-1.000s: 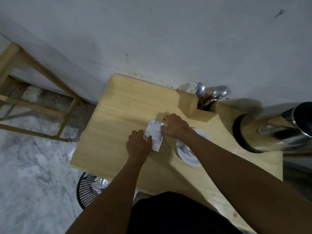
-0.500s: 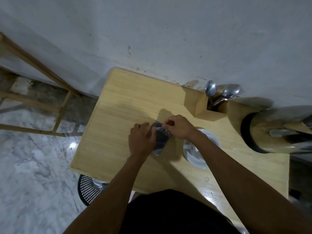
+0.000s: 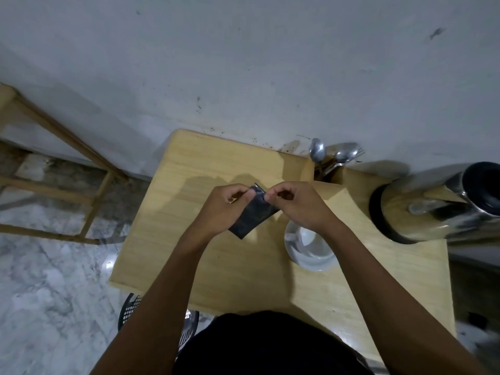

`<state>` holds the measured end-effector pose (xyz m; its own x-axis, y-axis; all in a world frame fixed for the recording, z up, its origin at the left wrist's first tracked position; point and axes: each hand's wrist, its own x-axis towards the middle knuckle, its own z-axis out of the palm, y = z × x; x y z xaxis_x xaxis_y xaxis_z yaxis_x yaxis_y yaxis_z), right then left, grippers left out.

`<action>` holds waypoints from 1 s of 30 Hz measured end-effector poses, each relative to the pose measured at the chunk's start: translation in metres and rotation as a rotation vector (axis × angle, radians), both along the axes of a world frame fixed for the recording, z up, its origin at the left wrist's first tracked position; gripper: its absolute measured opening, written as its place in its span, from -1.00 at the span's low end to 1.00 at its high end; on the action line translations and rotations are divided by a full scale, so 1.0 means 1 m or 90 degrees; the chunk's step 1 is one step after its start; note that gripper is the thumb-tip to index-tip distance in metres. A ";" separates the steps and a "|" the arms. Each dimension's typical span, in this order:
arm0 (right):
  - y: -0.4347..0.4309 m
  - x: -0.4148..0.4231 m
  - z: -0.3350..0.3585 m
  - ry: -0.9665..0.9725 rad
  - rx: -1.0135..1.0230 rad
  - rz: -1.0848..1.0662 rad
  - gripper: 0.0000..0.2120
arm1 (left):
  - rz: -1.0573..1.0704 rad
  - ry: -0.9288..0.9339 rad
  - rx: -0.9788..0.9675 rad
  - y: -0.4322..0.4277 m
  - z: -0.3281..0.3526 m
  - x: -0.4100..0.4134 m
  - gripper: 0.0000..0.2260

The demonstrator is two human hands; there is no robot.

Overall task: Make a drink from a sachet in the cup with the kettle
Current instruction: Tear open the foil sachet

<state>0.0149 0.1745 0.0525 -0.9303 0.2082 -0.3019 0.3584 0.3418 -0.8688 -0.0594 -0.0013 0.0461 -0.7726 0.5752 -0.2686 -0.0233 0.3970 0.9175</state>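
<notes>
Sachet (image 3: 254, 216) now lifted off surface (image 3: 167, 212) | your left hand (image 3: 230, 207), right hand (image 3: 295, 204) are pinching its top edge beside the cup (image 3: 311, 244)

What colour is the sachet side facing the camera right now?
Dark, near black, slightly glossy: the sachet, pinched at its top edge by both hands, seen in the head view.

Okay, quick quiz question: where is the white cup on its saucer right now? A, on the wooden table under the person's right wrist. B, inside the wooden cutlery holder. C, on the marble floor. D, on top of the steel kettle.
A: the white cup on its white saucer stands on the light wooden table, partly hidden beneath the right hand and wrist.
</notes>
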 end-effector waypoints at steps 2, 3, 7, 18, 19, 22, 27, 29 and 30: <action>0.000 0.007 0.010 0.024 -0.008 -0.010 -0.86 | -0.012 -0.006 0.013 0.004 0.010 0.003 -0.85; 0.000 0.011 0.015 0.035 -0.012 -0.012 -0.86 | -0.021 -0.007 0.021 0.006 0.015 0.006 -0.85; 0.002 0.026 0.029 0.057 0.005 -0.023 -0.86 | -0.008 0.012 0.042 0.011 0.031 0.017 -0.84; 0.003 0.038 0.073 0.156 0.155 0.072 -0.91 | -0.051 0.151 0.023 0.003 0.073 0.042 -0.83; 0.003 0.037 0.078 0.162 0.184 0.091 -0.92 | -0.059 0.163 0.017 0.002 0.076 0.043 -0.83; 0.002 0.034 0.089 0.172 0.225 0.127 -0.96 | -0.073 0.220 -0.017 -0.001 0.082 0.043 -0.83; 0.005 0.031 0.100 0.170 0.251 0.143 -0.92 | -0.055 0.262 -0.015 -0.001 0.083 0.047 -0.83; 0.005 0.031 0.105 0.169 0.248 0.143 -0.93 | -0.045 0.268 -0.011 -0.001 0.083 0.050 -0.83; 0.004 0.031 0.108 0.168 0.251 0.144 -0.94 | -0.040 0.271 -0.007 -0.001 0.083 0.051 -0.83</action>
